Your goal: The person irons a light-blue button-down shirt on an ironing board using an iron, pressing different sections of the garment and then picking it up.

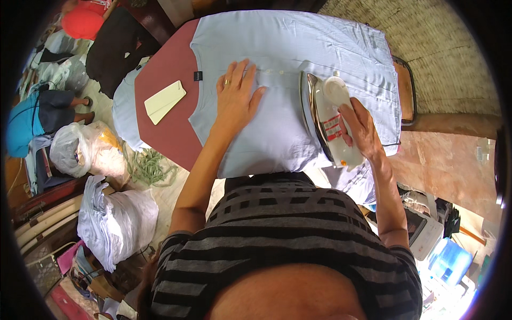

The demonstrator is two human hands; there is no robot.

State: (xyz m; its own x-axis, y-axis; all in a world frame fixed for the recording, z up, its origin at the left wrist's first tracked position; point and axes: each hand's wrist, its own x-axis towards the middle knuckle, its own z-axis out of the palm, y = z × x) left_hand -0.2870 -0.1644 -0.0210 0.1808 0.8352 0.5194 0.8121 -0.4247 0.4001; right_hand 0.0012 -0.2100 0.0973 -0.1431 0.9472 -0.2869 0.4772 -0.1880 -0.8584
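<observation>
A light blue shirt (277,112) is spread over a dark red ironing board (166,61), its neckline toward the left end. My left hand (236,96) lies flat on the cloth near the neckline, fingers spread, with a ring on one finger. In my right hand (364,130) is a white clothes iron (333,101), gripped by its handle. Its metal soleplate edge faces left, and the iron rests on or just over the shirt; I cannot tell which. Two pale cards (165,102), one overlapping the other, lie on the bare red part of the board.
White bundles in plastic (117,224) stand on the floor at the left, near green strips (149,168). Two other people are at the upper left, one in a red top (82,22), one in a blue top (24,122). A blue water bottle (450,261) stands lower right.
</observation>
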